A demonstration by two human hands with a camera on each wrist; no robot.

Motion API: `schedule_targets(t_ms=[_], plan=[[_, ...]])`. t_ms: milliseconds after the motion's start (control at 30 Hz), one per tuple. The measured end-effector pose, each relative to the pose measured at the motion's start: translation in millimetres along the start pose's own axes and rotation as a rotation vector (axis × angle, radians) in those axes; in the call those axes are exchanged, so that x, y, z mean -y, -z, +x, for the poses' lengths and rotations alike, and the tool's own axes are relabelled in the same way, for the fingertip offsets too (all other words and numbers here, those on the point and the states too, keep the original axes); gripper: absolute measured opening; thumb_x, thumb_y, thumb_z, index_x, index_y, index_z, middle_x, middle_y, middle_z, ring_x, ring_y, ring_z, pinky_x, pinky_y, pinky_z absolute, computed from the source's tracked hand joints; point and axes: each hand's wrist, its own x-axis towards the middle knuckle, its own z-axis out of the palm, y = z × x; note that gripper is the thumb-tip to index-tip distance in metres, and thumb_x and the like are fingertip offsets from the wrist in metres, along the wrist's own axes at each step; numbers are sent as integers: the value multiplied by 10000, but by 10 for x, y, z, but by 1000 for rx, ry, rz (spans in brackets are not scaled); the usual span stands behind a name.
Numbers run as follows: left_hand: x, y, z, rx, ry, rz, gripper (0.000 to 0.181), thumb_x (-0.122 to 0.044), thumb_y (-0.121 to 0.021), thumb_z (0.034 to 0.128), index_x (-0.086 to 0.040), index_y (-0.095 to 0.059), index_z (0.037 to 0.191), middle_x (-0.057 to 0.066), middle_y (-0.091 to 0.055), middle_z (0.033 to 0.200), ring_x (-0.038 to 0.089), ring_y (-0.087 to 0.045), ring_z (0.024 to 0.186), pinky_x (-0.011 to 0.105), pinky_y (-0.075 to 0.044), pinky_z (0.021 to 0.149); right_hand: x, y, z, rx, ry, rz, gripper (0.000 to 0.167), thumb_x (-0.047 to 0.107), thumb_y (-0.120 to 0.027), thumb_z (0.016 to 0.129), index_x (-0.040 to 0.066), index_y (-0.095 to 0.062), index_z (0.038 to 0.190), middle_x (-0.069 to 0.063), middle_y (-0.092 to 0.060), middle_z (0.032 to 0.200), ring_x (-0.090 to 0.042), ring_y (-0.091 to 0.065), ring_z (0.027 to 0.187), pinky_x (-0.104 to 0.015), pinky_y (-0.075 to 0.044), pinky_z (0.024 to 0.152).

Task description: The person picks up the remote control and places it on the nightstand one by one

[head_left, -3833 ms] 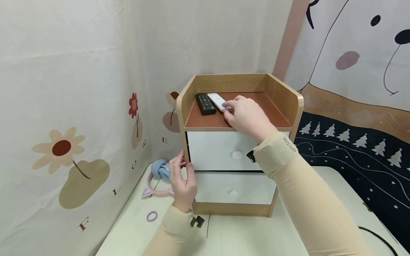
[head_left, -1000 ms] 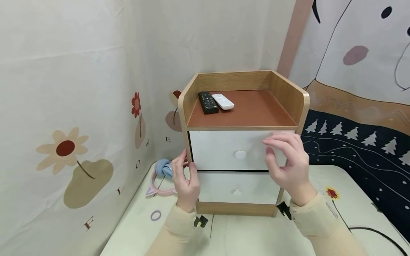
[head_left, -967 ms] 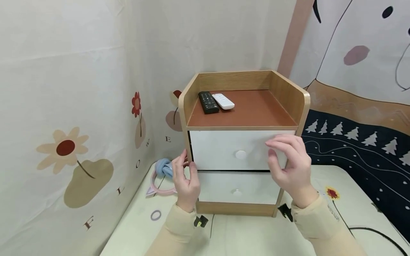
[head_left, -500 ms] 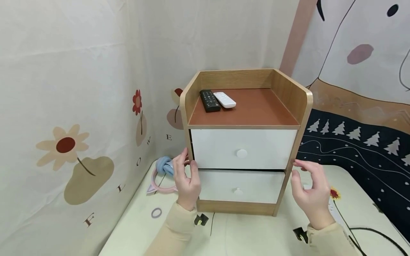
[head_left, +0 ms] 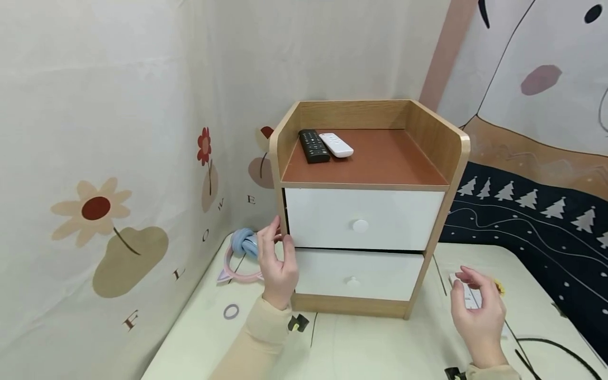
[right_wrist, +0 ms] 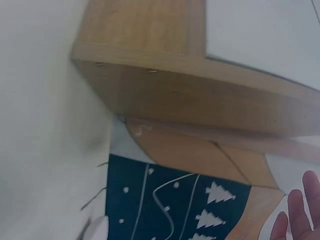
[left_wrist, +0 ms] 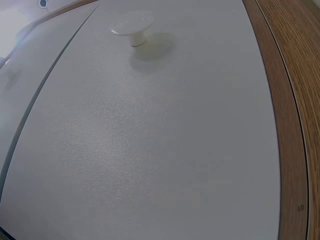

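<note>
My left hand (head_left: 279,272) rests at the left front edge of a small wooden cabinet (head_left: 349,306), fingers along its side and thumb by the front. Two white drawers fill the front: the upper drawer (head_left: 323,216) and the lower drawer (head_left: 328,272), each with a round knob. On the brown top lie a black remote control (head_left: 313,145) and a white remote control (head_left: 336,145), side by side. Low to the right of the cabinet hovers my right hand (head_left: 480,311), fingers loosely bent. Behind its fingers lies a flat white object (head_left: 470,298) with grey markings, partly hidden.
A light blue knotted band (head_left: 244,243), a pink headband (head_left: 237,278) with pointed ears and a lilac ring (head_left: 231,311) lie left of the cabinet. A black cable (head_left: 565,345) crosses the right of the table. Printed cloth (head_left: 537,221) hangs behind.
My right hand has let go of the white remote on the cabinet top, then moved right and down to the table beside the cabinet. The left hand stays at the edge.
</note>
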Motion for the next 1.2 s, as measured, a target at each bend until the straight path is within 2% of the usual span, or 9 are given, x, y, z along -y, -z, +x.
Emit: schedule_targets(t_ms=[300, 500, 700, 800, 867, 967, 1033, 1133, 1200], plan=[[-16, 2, 5, 2, 2, -4, 536, 124, -587, 1003, 43, -566, 1532, 306, -594, 1240, 364, -591, 1099, 199, -494, 1037, -75, 112, -159, 48, -185, -152, 359, -37, -637, 978, -57, -697, 1331, 474, -536, 1084, 226, -491, 991, -31, -353, 926], [-23, 14, 11, 6, 1, 1, 531, 127, -576, 1009, 48, -558, 1533, 302, -592, 1237, 356, -587, 1089, 190, -488, 1053, -159, 151, -204, 76, -212, -192, 343, -25, -653, 982, -48, -705, 1320, 425, -531, 1062, 223, -492, 957, -13, -366, 885], [-18, 8, 9, 11, 7, -2, 533, 124, -579, 1011, 40, -559, 1538, 296, -593, 1248, 351, -587, 1096, 196, -490, 1051, -298, 199, -258, 111, -246, -230, 348, 7, -677, 962, 8, -740, 1305, 427, -515, 1058, 225, -479, 909, -18, -380, 807], [-19, 3, 0, 18, 13, -3, 538, 124, -582, 1010, 34, -558, 1540, 295, -589, 1260, 349, -584, 1108, 193, -488, 1043, -338, 230, -276, 130, -255, -257, 347, 15, -690, 952, 18, -747, 1294, 288, -636, 1038, 220, -474, 878, -42, -386, 771], [-21, 2, -2, 21, 14, -4, 539, 124, -583, 1009, 32, -559, 1540, 295, -589, 1260, 349, -586, 1110, 194, -489, 1042, -349, 241, -284, 153, -265, -281, 352, 28, -691, 955, 18, -740, 1303, 103, -724, 1051, 224, -458, 874, -46, -382, 766], [-24, 2, -2, 21, 17, -4, 537, 119, -581, 1014, 28, -558, 1543, 291, -590, 1252, 347, -590, 1108, 193, -490, 1046, -374, 248, -290, 191, -293, -320, 357, 53, -685, 968, 19, -726, 1321, -156, -750, 1120, 244, -411, 871, -34, -363, 760], [-24, 3, 1, 18, 17, -4, 535, 118, -580, 1016, 29, -559, 1544, 290, -593, 1248, 345, -592, 1106, 194, -491, 1049, -393, 249, -286, 213, -323, -351, 359, 78, -683, 978, 30, -724, 1332, -195, -742, 1165, 228, -408, 869, -21, -347, 749], [-23, 5, 6, 14, 17, -4, 535, 119, -578, 1015, 31, -558, 1543, 293, -592, 1246, 342, -590, 1106, 194, -491, 1050, -429, 261, -269, 269, -389, -404, 383, 130, -673, 997, 37, -714, 1366, -208, -711, 1232, 79, -527, 920, -82, -369, 743], [-21, 5, 10, 13, 16, -4, 536, 122, -576, 1013, 33, -559, 1542, 298, -589, 1245, 340, -587, 1108, 196, -490, 1048, -451, 273, -249, 343, -448, -448, 427, 182, -647, 1019, 21, -674, 1414, -233, -661, 1282, -125, -615, 999, -209, -439, 811]])
